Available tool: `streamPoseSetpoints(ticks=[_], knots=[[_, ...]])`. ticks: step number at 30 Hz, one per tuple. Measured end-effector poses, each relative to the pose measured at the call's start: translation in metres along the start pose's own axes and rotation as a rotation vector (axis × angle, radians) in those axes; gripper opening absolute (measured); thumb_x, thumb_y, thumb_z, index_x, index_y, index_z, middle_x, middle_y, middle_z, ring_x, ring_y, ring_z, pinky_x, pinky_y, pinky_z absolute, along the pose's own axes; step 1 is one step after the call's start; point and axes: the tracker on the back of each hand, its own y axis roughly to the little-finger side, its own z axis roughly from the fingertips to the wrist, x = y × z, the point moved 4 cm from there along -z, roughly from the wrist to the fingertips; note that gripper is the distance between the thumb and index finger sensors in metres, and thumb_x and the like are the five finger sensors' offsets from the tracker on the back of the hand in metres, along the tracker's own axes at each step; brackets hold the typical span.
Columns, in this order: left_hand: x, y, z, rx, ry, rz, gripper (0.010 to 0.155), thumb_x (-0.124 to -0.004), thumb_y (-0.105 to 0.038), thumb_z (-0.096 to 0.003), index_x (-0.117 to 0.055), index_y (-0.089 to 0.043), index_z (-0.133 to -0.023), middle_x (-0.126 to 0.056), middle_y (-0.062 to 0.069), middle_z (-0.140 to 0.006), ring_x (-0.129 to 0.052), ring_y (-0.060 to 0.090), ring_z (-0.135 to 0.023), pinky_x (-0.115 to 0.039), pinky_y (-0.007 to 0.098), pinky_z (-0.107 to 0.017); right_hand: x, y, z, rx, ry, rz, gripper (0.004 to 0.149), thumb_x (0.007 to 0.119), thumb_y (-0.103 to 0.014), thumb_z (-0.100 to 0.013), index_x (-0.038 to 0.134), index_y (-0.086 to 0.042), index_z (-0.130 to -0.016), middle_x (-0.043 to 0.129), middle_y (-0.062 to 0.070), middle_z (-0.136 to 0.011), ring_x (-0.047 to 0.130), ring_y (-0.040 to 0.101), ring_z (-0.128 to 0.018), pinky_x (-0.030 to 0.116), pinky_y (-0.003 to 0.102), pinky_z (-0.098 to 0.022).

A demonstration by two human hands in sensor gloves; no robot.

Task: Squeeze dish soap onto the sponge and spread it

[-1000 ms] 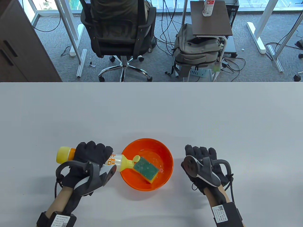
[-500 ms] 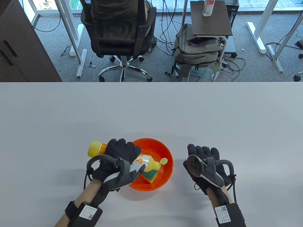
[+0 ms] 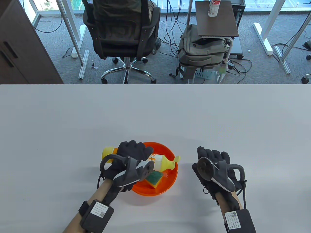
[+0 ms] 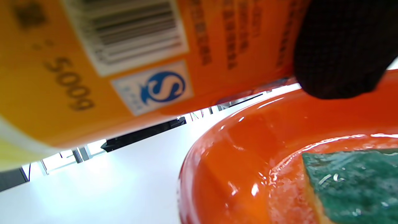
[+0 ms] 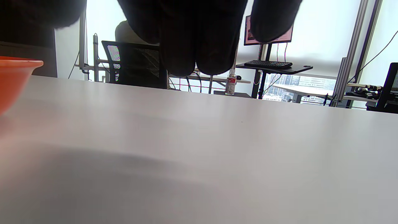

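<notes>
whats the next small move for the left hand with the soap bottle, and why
Probably draw the bottle back toward the person's left and tip its nozzle down. The left hand grips the dish soap bottle lying across the orange bowl, but its open-capped nozzle sits out near the bowl's right rim, past the green sponge, so a squeeze now would likely miss the sponge. The right hand rests on the table.

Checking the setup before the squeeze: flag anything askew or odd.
The dish soap bottle, gripped by the left hand, lies sideways over the orange bowl; its nozzle sits past the sponge, near the bowl's right rim.
</notes>
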Motion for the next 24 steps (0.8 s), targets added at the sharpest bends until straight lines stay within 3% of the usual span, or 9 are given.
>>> streamPoseSetpoints(ticks=[12,24], knots=[[0.007,0.042,0.01,0.068,0.006,0.196,0.078,-0.102,-0.054,-0.0227,-0.073,-0.043,-0.094,-0.083,-0.013,-0.088,-0.091,0.014,-0.081,-0.077,0.047,-0.073,0.0,-0.002,0.0,-0.004,0.007,-0.045,0.074,0.07,-0.064,-0.036,0.06,-0.033,-0.102,0.079,-0.002,-0.102,0.081,0.03,-0.095,0.06,0.057,-0.075],[-0.001,0.073,0.018,0.082,0.044,0.462,0.078,-0.1,-0.055,-0.025,-0.071,-0.04,-0.096,-0.082,-0.011,-0.089,-0.091,0.015,-0.081,-0.077,0.048,-0.072,-0.001,-0.006,0.002,-0.019,0.036,-0.159,0.078,0.068,-0.067,-0.036,0.05,-0.034,-0.104,0.068,-0.001,-0.108,0.073,0.032,-0.1,0.058,0.057,-0.075]])
